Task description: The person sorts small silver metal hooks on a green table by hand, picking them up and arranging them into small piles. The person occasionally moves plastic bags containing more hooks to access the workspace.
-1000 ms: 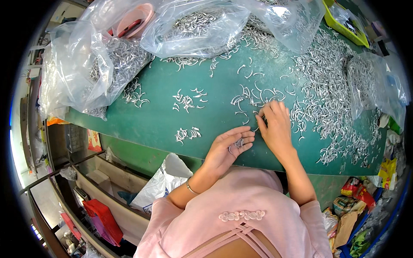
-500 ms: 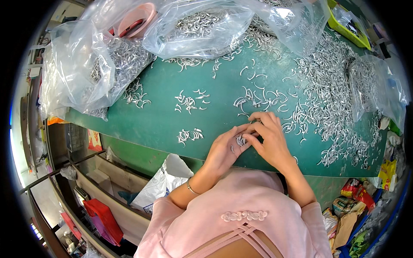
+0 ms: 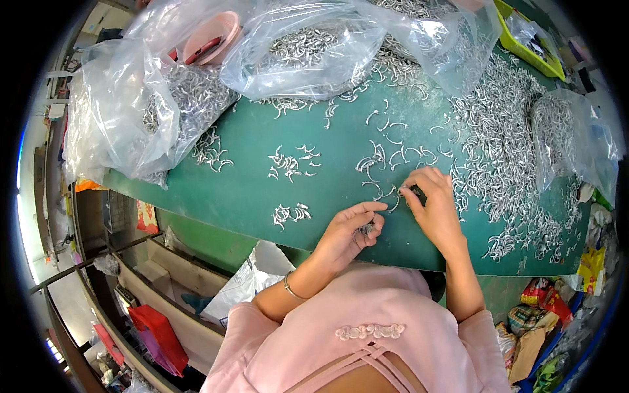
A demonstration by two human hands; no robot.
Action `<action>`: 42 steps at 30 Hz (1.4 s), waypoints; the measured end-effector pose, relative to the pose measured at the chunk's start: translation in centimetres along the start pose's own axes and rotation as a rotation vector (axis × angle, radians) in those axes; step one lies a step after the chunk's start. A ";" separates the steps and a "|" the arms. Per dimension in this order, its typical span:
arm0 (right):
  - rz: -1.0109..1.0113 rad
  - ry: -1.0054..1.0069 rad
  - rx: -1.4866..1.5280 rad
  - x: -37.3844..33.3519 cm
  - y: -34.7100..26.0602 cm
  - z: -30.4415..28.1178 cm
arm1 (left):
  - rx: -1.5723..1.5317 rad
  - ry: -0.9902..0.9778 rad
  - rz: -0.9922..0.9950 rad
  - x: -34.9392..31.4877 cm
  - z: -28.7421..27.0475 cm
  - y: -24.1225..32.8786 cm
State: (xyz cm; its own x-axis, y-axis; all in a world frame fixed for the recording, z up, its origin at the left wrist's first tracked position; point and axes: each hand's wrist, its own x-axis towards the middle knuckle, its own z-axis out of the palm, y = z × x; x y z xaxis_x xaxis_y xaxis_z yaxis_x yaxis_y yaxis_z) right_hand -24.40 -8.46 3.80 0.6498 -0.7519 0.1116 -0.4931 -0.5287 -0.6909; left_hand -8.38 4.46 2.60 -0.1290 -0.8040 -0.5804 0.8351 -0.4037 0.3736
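Note:
My left hand [image 3: 346, 237] hovers at the table's near edge, its fingers curled round several small curved silver metal pieces [image 3: 365, 229]. To its right, my right hand [image 3: 432, 204] has thumb and forefinger pinched on a thin curved metal piece [image 3: 396, 201] at the tabletop. Loose curved pieces [image 3: 411, 154] lie scattered just beyond my fingers. Two small groups sit to the left: one farther away [image 3: 288, 164], another nearer [image 3: 290, 213]. A broad heap of the same pieces [image 3: 498, 150] spreads across the table's right side.
The green table [image 3: 242, 141] curves along its near edge. Clear plastic bags of metal pieces stand at the back left [image 3: 121, 111], back middle [image 3: 301, 56] and right [image 3: 557, 131]. A pink bowl [image 3: 226, 33] and a yellow-green basket [image 3: 534, 46] are at the back. A red basket [image 3: 157, 334] stands lower left.
My hands have moved apart. The left fingers have curled over the metal pieces that lay in the open palm; the right hand has shifted right, to a piece on the table.

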 end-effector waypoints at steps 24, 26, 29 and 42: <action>-0.050 0.033 -0.073 1.7 -0.2 2.3 | -0.104 0.297 -0.042 0.1 2.9 1.3; -0.080 -0.135 0.214 1.1 -1.0 1.5 | -0.262 0.408 -0.038 0.3 5.0 2.1; -0.144 -0.179 0.353 1.2 -1.3 2.2 | -0.213 0.195 -0.017 0.4 2.1 1.0; 0.031 -0.198 0.359 1.0 -1.1 0.5 | -0.143 0.311 -0.094 -0.1 3.9 1.8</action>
State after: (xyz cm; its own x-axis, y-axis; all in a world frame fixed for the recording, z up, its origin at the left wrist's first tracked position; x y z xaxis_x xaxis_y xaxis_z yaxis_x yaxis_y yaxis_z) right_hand -22.91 -8.45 4.31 0.7536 -0.6567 -0.0284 -0.3037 -0.3095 -0.9011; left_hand -8.93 2.12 6.13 -0.0585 -0.5858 -0.8083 0.8967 -0.3868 0.2154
